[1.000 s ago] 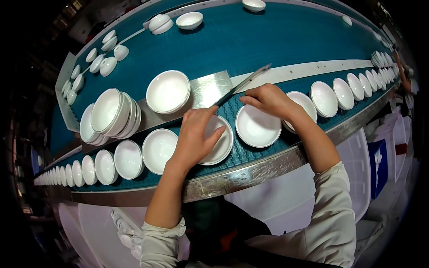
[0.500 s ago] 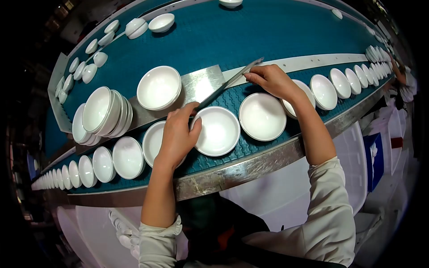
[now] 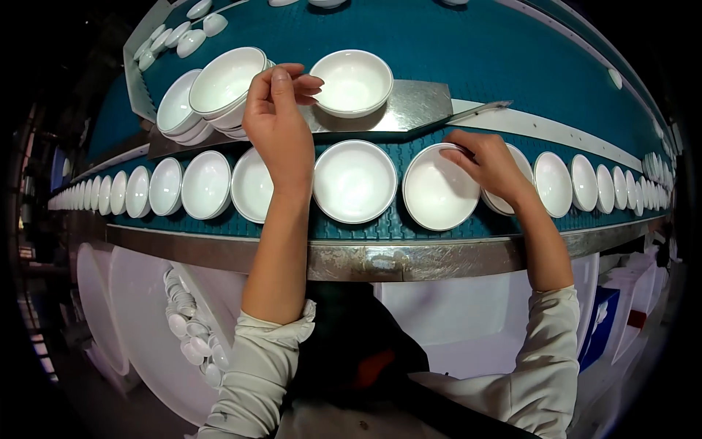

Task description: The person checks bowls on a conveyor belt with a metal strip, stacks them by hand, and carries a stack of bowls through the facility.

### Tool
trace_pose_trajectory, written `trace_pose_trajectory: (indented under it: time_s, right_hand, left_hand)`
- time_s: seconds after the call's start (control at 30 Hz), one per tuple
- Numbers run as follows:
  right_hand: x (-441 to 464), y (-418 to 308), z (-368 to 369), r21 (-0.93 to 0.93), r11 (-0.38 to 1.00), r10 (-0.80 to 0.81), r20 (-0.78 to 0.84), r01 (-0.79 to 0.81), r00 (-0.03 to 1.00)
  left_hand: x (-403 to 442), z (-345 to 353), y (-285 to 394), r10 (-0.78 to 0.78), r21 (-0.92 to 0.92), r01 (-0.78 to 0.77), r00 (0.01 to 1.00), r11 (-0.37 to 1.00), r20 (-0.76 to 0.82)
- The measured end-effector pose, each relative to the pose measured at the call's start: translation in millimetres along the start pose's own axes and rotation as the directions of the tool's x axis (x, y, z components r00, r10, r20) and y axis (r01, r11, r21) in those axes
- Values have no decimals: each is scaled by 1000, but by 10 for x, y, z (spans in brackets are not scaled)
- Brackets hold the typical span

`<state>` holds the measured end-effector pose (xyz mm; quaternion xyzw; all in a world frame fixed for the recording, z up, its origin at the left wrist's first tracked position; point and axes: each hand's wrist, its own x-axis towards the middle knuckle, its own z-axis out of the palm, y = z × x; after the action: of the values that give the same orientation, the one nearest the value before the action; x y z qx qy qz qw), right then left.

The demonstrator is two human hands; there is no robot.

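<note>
My left hand [image 3: 281, 110] is raised with nothing in it, its fingers apart and partly bent, between a stack of white bowls [image 3: 228, 80] and a single white bowl [image 3: 352, 82] on a metal plate [image 3: 420, 102]. My right hand [image 3: 486, 162] is closed, with its fingertips over the upper rim of a white bowl [image 3: 440, 189] on the near belt; whether they grip the rim is unclear. Another bowl [image 3: 355, 181] stands in the same row between my hands. My left wrist partly hides the bowl [image 3: 252, 186] beside it.
A long row of bowls [image 3: 552, 184] runs along the near teal belt behind a metal edge [image 3: 380, 260]. A shorter stack [image 3: 178, 106] sits left. More bowls [image 3: 191, 42] lie on the far belt. Below are a tub of small white pieces [image 3: 194, 336] and a blue box [image 3: 598, 325].
The view has turned and shifted. My left hand has risen from the near row to the bowls on the plate, its fingers apart. My right hand has come down to a bowl's rim.
</note>
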<state>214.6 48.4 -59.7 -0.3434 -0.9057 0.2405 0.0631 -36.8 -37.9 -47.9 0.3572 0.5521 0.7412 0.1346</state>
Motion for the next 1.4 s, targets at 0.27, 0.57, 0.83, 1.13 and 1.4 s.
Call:
trace_pose_trajectory:
  time_s: [0.27,0.57,0.83,1.13,1.4]
  right_hand:
    - [579,-79,-332,404,911,224,-312,-85,923]
    - [1227,-440,-122,317,947,88,-406,50,910]
    - [1086,-1134,405,450,880,-92,-149,151,985]
    - [988,-1587,421,486,849,-190,-87,208,978]
    - [806,-1269,34,632,619,192,454,-466,870]
  left_hand:
    - [52,-488,132,-24,121,17,998,993,51]
    - [-453,-1354,165,-410,897,-77,870,435,273]
    - [-401,-1615,-128,-360,852,159,932,498,36]
    - [-305,-1481,622,-242,682,82,960,727,141]
    - [0,-1186,566,-207,490,31,928,871,309]
